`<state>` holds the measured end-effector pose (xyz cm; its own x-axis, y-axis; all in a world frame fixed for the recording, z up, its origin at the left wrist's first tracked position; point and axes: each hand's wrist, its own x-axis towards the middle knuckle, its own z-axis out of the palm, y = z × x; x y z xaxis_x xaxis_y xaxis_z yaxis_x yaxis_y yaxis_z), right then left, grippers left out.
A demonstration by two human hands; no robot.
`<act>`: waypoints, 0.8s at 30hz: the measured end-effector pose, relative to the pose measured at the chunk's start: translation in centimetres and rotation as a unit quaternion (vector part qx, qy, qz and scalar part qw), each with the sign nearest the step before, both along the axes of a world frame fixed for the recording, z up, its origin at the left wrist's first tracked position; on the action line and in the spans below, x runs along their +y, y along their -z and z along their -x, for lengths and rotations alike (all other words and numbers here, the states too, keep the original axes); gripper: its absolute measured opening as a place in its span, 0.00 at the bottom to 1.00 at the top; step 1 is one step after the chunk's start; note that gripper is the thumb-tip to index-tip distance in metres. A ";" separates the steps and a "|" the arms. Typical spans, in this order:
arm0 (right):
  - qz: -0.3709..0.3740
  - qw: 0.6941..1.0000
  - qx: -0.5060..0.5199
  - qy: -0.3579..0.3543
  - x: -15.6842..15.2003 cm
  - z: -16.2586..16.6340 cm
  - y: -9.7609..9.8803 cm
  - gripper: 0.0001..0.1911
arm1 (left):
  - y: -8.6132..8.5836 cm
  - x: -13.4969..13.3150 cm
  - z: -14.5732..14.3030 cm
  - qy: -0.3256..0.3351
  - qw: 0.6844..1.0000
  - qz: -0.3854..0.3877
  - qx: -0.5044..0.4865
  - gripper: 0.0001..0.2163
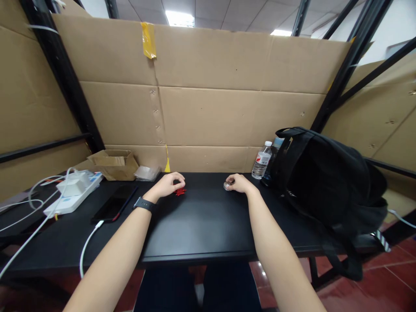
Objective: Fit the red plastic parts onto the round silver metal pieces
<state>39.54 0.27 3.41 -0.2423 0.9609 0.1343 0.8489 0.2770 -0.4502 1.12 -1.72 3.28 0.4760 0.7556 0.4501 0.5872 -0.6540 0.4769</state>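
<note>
While both forearms are stretched forward over the black table, the left hand is seen curled, fingertips down, over a small red object lying on the tabletop; whether it is actually gripped cannot be told, as only its edge shows beneath the fingers. A dark watch is worn on the left wrist. The right hand is closed around a small round silvery object, which is held just at the table surface. The two hands are kept well apart. Left of the left hand, a black phone and a white power strip with cables are noted, with an open cardboard box behind them. Right of the right hand, a clear water bottle is stood beside a black backpack.
</note>
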 end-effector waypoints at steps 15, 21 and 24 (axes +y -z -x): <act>-0.024 0.999 0.028 0.037 -0.1 0.4 -0.1 0.18 | 0.1 0.0 0.2 -0.047 0.984 -0.007 0.172 0.03; -0.061 0.996 0.056 0.039 -0.7 1.2 -1.0 0.16 | 0.5 -0.2 -0.3 -0.038 0.988 -0.006 0.149 0.02; -0.072 0.994 0.087 0.010 -1.2 2.0 -1.5 0.16 | 0.0 -0.5 -0.5 -0.028 0.990 -0.008 0.135 0.03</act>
<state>37.55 -0.91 4.88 -0.1840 0.9331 0.3088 0.7673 0.3328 -0.5482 1.61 -2.23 3.27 0.5377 0.7785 0.3238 0.7277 -0.6225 0.2881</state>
